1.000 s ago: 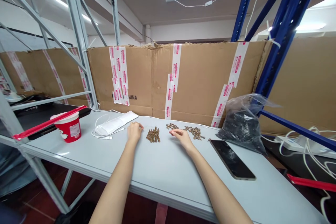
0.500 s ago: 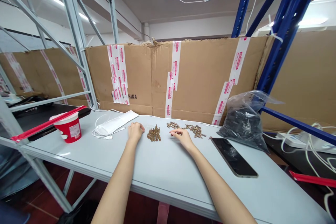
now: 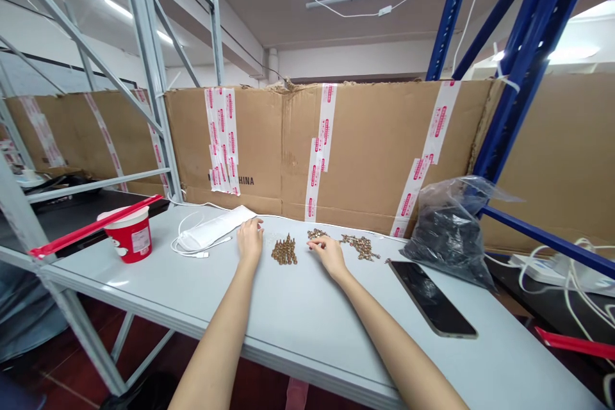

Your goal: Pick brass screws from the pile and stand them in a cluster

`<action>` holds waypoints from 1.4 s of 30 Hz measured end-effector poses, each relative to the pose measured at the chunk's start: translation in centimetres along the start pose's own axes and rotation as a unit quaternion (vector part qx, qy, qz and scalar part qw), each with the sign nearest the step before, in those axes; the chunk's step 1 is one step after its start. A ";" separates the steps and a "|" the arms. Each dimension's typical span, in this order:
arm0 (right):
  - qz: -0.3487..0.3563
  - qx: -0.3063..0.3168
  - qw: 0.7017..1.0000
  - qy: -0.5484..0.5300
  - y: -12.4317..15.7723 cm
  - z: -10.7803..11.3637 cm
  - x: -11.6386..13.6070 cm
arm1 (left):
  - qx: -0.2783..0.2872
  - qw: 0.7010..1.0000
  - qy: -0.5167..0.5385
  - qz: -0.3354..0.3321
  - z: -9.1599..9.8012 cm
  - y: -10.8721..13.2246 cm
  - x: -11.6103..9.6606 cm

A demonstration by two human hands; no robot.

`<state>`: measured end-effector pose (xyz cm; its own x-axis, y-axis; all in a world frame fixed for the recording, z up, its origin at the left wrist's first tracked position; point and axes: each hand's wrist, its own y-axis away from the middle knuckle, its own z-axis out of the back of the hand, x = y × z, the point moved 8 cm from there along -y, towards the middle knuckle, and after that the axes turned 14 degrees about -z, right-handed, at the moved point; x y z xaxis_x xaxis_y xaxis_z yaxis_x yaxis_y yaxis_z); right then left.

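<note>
My left hand [image 3: 250, 242] rests loosely curled on the folding table [image 3: 144, 288], and my right hand [image 3: 328, 255] has its fingertips [image 3: 311, 244] drawn together near a loose heap of brass-coloured screws [image 3: 360, 246]; I cannot tell whether they pinch one. An upright cluster of screws [image 3: 284, 251] stands between my hands, so working low and gently would avoid toppling it.

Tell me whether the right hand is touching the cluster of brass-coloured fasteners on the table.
Apart. The head view shows a strip of bare table top between the fingers of the right hand and the cluster of brass-coloured fasteners.
</note>
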<state>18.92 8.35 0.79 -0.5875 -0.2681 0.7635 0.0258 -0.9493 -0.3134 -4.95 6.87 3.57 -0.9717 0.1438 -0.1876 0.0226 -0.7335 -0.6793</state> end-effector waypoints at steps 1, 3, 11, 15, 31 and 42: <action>-0.001 -0.001 1.000 0.010 -0.3 -0.4 0.2 | 0.001 1.000 0.005 -0.004 -0.1 0.0 -0.1; -0.007 -0.005 0.999 0.031 -0.9 -1.3 0.4 | 0.007 1.000 0.019 -0.010 -0.4 -0.1 -0.2; 0.001 0.025 0.998 0.058 -1.6 -3.6 0.4 | 0.010 0.998 0.047 -0.033 -1.0 -0.4 -0.6; -0.027 0.047 0.997 0.063 -1.7 -4.0 -0.1 | 0.013 0.998 0.052 -0.041 -1.3 -0.4 -0.6; -0.030 0.039 0.983 0.179 -0.8 -4.0 0.6 | 0.032 0.997 0.044 -0.051 -1.8 -0.5 -0.7; -0.070 -0.122 0.948 0.284 -1.1 2.4 -0.7 | 0.058 0.993 0.035 -0.095 -2.2 -0.3 -1.6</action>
<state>21.24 9.17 1.90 -0.9137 0.0555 0.4025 -0.2326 -0.8838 -0.4061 -2.90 8.31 2.50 -0.9369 0.3298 -0.1157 -0.1907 -0.7597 -0.6217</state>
